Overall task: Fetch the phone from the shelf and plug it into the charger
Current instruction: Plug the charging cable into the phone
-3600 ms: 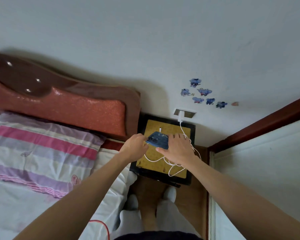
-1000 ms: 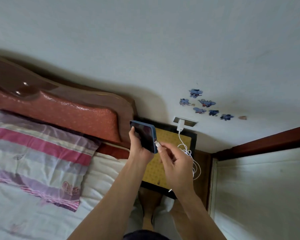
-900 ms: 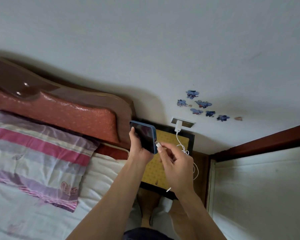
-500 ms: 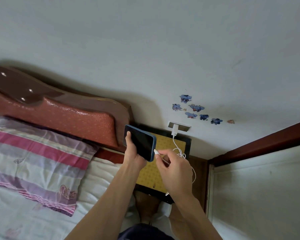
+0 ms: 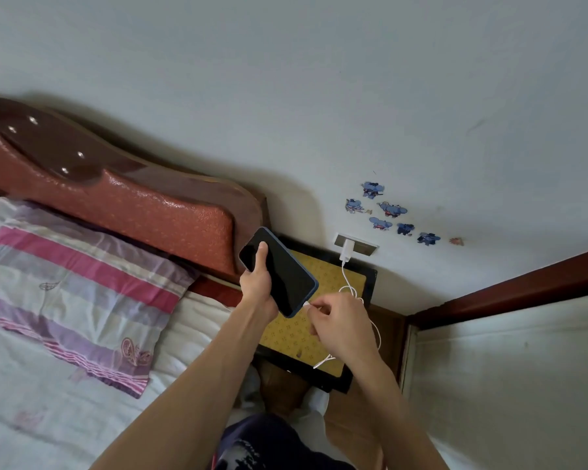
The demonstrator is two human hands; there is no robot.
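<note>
A phone (image 5: 282, 276) in a blue case, its screen dark, is gripped along its left side by my left hand (image 5: 258, 290), thumb across the glass. My right hand (image 5: 340, 323) pinches the white connector of the charger cable (image 5: 348, 286) right at the phone's lower end; whether the plug is seated I cannot tell. The cable loops up to a white charger plug (image 5: 347, 250) in a wall socket. All of this hangs above a bedside stand (image 5: 323, 276) with a yellow top.
A bed with a striped pillow (image 5: 78, 286) and a red padded headboard (image 5: 116, 201) fills the left. Blue stickers (image 5: 391, 212) dot the wall. A dark wooden door frame (image 5: 506, 286) runs on the right. My feet stand below the stand.
The phone was lifted off the stand. Over the last second it has turned screen-up, and my right hand has kept the connector against its lower end.
</note>
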